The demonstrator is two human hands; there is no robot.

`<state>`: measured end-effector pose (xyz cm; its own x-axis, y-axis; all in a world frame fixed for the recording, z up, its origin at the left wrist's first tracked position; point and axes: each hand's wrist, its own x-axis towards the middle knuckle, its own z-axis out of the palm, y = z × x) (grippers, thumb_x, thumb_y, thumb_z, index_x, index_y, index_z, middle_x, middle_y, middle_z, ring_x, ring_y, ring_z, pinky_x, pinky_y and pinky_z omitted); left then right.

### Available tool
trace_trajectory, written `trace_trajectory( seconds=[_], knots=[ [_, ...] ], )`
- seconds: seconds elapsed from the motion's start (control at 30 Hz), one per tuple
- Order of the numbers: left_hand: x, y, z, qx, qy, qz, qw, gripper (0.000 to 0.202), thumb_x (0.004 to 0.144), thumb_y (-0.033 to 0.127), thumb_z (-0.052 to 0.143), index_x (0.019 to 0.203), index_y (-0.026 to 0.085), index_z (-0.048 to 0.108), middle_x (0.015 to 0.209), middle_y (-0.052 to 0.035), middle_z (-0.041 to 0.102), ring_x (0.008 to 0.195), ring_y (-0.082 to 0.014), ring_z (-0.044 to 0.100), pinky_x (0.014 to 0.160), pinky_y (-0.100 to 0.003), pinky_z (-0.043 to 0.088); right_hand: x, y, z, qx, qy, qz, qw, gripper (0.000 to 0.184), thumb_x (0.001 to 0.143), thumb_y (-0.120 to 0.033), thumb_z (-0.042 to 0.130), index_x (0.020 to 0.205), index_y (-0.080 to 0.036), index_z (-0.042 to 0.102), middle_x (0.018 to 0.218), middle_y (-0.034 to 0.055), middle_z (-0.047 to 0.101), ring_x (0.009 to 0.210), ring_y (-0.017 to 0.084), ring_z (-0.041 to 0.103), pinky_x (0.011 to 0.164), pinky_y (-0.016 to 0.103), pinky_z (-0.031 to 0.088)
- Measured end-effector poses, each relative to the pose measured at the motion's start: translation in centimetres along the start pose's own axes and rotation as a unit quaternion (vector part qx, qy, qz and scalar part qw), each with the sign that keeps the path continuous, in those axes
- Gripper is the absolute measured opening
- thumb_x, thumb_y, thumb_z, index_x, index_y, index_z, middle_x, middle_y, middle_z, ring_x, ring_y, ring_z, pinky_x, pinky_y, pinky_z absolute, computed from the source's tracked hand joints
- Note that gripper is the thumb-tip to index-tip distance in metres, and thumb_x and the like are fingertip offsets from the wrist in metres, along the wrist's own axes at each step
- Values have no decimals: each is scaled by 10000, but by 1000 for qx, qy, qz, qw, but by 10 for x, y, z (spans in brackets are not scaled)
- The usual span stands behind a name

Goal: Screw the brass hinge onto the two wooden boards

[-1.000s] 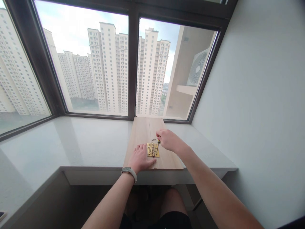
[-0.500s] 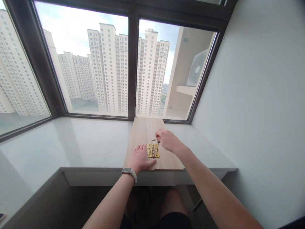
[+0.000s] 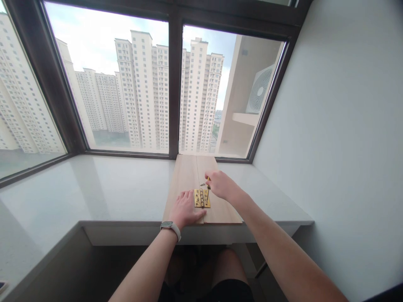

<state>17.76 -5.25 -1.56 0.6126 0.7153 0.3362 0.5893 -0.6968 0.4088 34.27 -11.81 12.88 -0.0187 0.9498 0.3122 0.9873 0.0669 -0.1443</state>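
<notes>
On the sill, two boards lay side by side, right of centre. The left hand pressed the left board, fingers extended flat, touching the hinge across the seam. The right hand, fingers clamped on the screwdriver, had shifted slightly left within the last second. The driver now stood nearly upright, tip on the right leaf. A loose screw lay just beyond.
</notes>
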Motion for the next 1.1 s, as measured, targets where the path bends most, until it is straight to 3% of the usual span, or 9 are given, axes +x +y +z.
trace_trajectory(
  seconds=[0.1, 0.23, 0.37, 0.5, 0.8, 0.97, 1.03, 1.1],
  knots=[
    [0, 0, 0, 3, 2, 1, 1000, 891, 741, 729, 589, 1441, 214, 395, 1416, -136, 522, 1325, -354, 424, 1109, -437, 323, -2, -5, 6, -14, 42, 30, 999, 23, 923, -212, 601, 928, -198, 619, 889, 80, 700, 794, 189, 631, 674, 270, 368],
    [0, 0, -1, 3, 3, 0, 1000, 886, 743, 727, 590, 1431, 201, 406, 1402, -143, 531, 1317, -355, 431, 1101, -438, 334, -4, -2, 8, 58, 60, 2, 996, 32, 917, -212, 601, 930, -204, 629, 881, 40, 689, 791, 159, 611, 712, 261, 389],
    [0, 3, -4, -2, -5, -6, 1000, 880, 745, 713, 599, 1436, 204, 402, 1414, -141, 525, 1331, -355, 424, 1110, -443, 326, -3, 11, 7, 182, 3, -5, 983, 152, 950, -252, 545, 1063, -227, 644, 844, 2, 681, 736, 136, 603, 710, 258, 428],
    [-1, 6, -7, -5, -18, -17, 1000, 882, 747, 697, 613, 1454, 220, 388, 1450, -132, 504, 1366, -357, 394, 1136, -452, 293, -3, 23, 5, 277, -51, -11, 959, 211, 971, -277, 491, 1135, -232, 615, 928, 21, 686, 736, 130, 616, 689, 257, 472],
    [-1, 4, -5, 1, -10, -13, 1000, 886, 743, 698, 612, 1454, 215, 396, 1438, -130, 517, 1348, -353, 413, 1131, -444, 308, -10, 13, 10, 216, 30, 6, 976, 121, 969, -265, 499, 1035, -233, 596, 799, -8, 666, 700, 142, 626, 695, 256, 449],
    [-1, 4, -5, 6, -12, -12, 1000, 907, 745, 714, 602, 1457, 194, 389, 1436, -139, 514, 1346, -354, 410, 1126, -438, 312, -15, 4, 24, 156, 115, 53, 980, 125, 956, -271, 543, 1061, -233, 599, 827, 19, 698, 713, 166, 654, 706, 267, 452],
    [-1, 5, -6, 6, -14, -14, 1000, 904, 745, 710, 606, 1457, 198, 388, 1438, -138, 512, 1349, -356, 410, 1129, -436, 307, -15, 5, 28, 165, 128, 59, 976, 148, 950, -293, 559, 1077, -235, 609, 834, 23, 703, 713, 171, 666, 716, 275, 472],
    [-1, 5, -7, 6, -17, -18, 1000, 895, 745, 702, 610, 1456, 208, 387, 1443, -135, 511, 1352, -358, 409, 1132, -438, 302, -14, 9, 30, 235, 103, 52, 965, 189, 953, -317, 555, 1116, -238, 608, 901, 27, 713, 666, 154, 667, 695, 278, 504]
  ],
)
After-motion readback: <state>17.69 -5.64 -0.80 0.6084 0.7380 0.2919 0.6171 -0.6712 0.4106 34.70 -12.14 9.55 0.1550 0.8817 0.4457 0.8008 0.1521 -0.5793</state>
